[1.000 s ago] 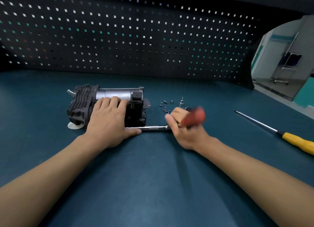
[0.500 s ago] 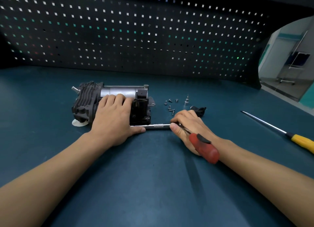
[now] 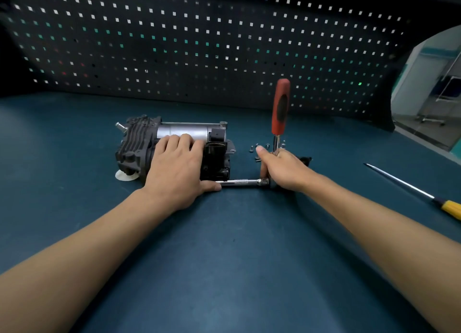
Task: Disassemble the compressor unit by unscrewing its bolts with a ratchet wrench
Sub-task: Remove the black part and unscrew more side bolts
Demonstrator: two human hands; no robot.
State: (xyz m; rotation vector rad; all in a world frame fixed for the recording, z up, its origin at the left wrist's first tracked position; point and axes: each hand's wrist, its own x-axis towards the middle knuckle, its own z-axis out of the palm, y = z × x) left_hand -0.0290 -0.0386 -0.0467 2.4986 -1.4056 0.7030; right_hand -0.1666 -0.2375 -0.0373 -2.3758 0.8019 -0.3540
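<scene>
While my left hand (image 3: 178,168) lies flat with straight fingers across the compressor unit (image 3: 139,145), its thumb touches the chrome extension bar (image 3: 240,182) where that bar meets the unit's near, lower side. The compressor unit sits left of centre on the desk (image 3: 224,270), nearer the far edge than the near one, and a white disc (image 3: 123,176) shows under its left end. My right hand (image 3: 284,169) is curled round the lower shank of the ratchet wrench (image 3: 280,107), whose red handle stands upright above the fist. The extension bar runs level from the fist to the unit. I cannot see the wrench head, which the fingers cover, nor the bolt being worked, which my left palm and thumb hide. Loose bolts (image 3: 257,149) lie just beyond the right hand; they are too small to count with certainty. A small black part (image 3: 306,160) is half hidden behind the right wrist. Near the right edge of the desk lies a yellow-handled screwdriver (image 3: 409,189), its handle cut off by the frame. A perforated board (image 3: 199,45) stands along the far edge.
</scene>
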